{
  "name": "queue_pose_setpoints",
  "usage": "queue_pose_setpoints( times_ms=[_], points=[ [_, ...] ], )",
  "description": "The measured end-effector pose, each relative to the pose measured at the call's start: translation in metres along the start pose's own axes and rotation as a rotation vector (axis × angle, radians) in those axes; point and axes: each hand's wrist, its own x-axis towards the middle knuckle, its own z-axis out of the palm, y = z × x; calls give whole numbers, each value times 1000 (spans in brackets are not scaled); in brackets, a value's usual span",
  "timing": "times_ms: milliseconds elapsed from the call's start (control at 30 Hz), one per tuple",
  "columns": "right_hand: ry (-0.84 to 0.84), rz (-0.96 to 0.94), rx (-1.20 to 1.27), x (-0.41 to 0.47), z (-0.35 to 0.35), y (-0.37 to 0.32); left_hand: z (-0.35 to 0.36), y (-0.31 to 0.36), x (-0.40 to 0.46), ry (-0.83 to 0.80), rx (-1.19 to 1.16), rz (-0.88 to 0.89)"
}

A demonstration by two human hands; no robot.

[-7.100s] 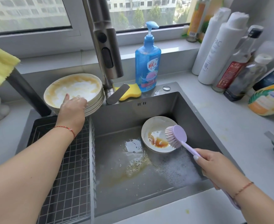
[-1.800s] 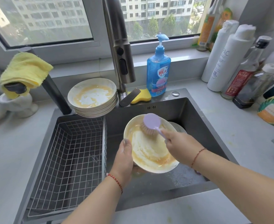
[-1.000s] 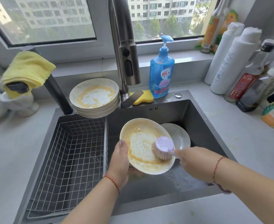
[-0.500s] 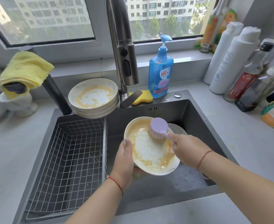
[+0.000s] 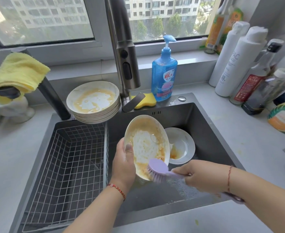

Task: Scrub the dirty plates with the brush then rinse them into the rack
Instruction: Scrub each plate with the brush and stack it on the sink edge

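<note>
My left hand grips a dirty white plate by its left rim, tilted over the sink, smeared with orange-brown sauce and foam. My right hand holds the handle of a lilac brush, whose bristles press on the plate's lower edge. A smaller plate with a sauce patch lies on the sink floor behind. A stack of several dirty plates sits at the sink's back left corner. The wire rack fills the sink's left half and holds nothing.
The tall faucet rises behind the held plate. A blue soap bottle and a yellow sponge stand at the sink's back rim. Bottles crowd the right counter. A yellow cloth hangs at the left.
The brush has swept from the plate's upper part down to its lower edge. My left hand has tipped the plate more upright, baring more of the small plate behind.
</note>
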Motion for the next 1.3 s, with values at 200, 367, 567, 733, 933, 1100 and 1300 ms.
queue_pose_setpoints(
  times_ms=[200,367,567,733,933,1100,1300],
  points=[
    [521,139,-293,25,10,31,2,-6,5,23,-115,-108],
    [720,194,596,37,7,38,-5,2,7,74,-471,-432],
    [443,187,1445,44,20,17,-4,4,-3,-99,-591,-603],
    [367,214,1679,35,22,3,-9,10,-10,-186,-483,-635],
    [433,337,1613,51,32,9,-17,-1,-15,49,515,88],
    [412,393,1648,64,43,8,-4,5,-35,-383,673,291],
    [365,339,1587,64,52,-4,13,-6,-37,-383,1111,616]
  ],
)
